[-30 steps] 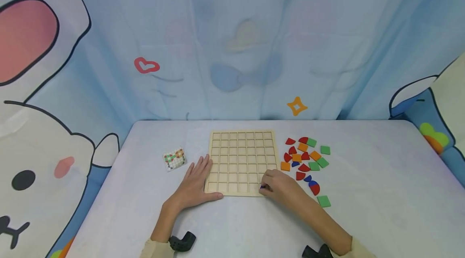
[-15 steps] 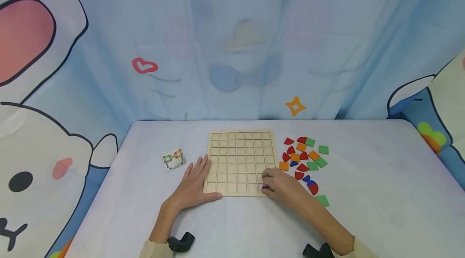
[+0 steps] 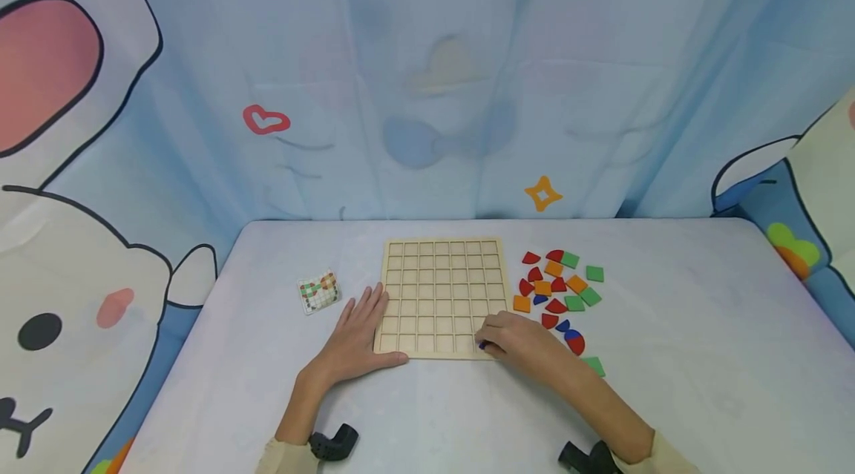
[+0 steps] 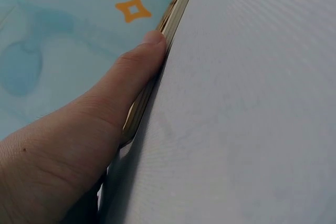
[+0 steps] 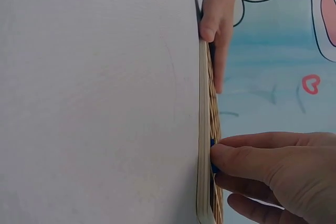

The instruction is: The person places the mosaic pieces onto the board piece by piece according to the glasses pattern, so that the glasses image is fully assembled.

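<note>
A pale wooden grid board (image 3: 434, 288) lies flat on the table, its visible squares bare. My left hand (image 3: 356, 337) rests along the board's left side, fingers straight and thumb at the near edge. In the left wrist view, that thumb (image 4: 139, 61) touches the board's edge. At the near right corner, my right hand (image 3: 524, 340) pinches a small blue piece (image 3: 482, 345) between thumb and fingers. The right wrist view shows this blue piece (image 5: 212, 143) low against the grid, mostly covered by the fingertips; its shape cannot be made out.
Right of the board lie scattered red quarter-circle pieces (image 3: 556, 306), orange squares (image 3: 522, 303), green squares (image 3: 594, 274) and several blue pieces (image 3: 563, 326). A small patterned card (image 3: 318, 292) lies to the left. A printed curtain (image 3: 427, 88) hangs behind the table (image 3: 701, 326).
My right hand shifts slightly right, then back left over the board's near right corner, still pinching the blue piece. The left hand stays in place. The head view shifts a little.
</note>
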Tool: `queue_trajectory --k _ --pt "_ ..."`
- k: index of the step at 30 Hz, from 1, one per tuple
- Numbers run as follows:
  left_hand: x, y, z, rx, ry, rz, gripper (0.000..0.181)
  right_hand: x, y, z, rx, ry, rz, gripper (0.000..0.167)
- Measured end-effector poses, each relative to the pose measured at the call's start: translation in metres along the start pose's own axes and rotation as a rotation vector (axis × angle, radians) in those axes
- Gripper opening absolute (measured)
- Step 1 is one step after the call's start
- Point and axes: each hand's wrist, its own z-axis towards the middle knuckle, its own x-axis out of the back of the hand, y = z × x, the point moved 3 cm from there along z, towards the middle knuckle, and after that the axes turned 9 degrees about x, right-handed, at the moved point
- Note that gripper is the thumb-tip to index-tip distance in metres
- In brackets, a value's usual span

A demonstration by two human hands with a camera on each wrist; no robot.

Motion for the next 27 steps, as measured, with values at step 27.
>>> queue_trajectory --k 27 --pt "-0.001 -0.0002 0.0 -0.037 0.043 -0.012 0.111 -0.0016 0.0059 -0.0047 0.031 -0.027 0.06 0.019"
